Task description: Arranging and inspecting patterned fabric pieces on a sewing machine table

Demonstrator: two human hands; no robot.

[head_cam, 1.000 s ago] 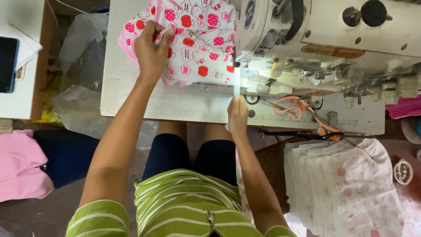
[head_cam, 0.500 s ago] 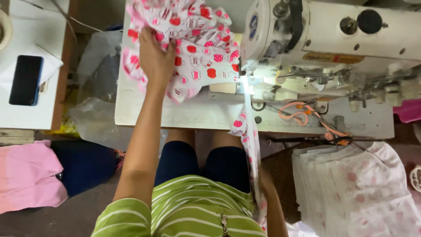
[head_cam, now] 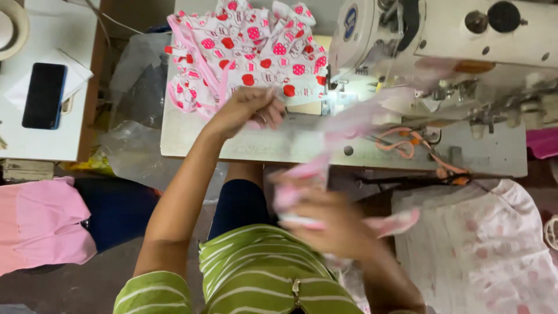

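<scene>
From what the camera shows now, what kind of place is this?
Probably a small garment sewing workshop. A white industrial sewing machine sits on a worktable, a pile of pink printed fabric pieces lies beside it, and more printed fabric is stacked at the right.

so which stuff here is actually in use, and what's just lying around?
In use: left hand on printed fabric pile; right hand gripping a blurred pink piece; sewing machine.

Lying about: phone, scissors, plastic bag, pink cloth, stack.
</scene>
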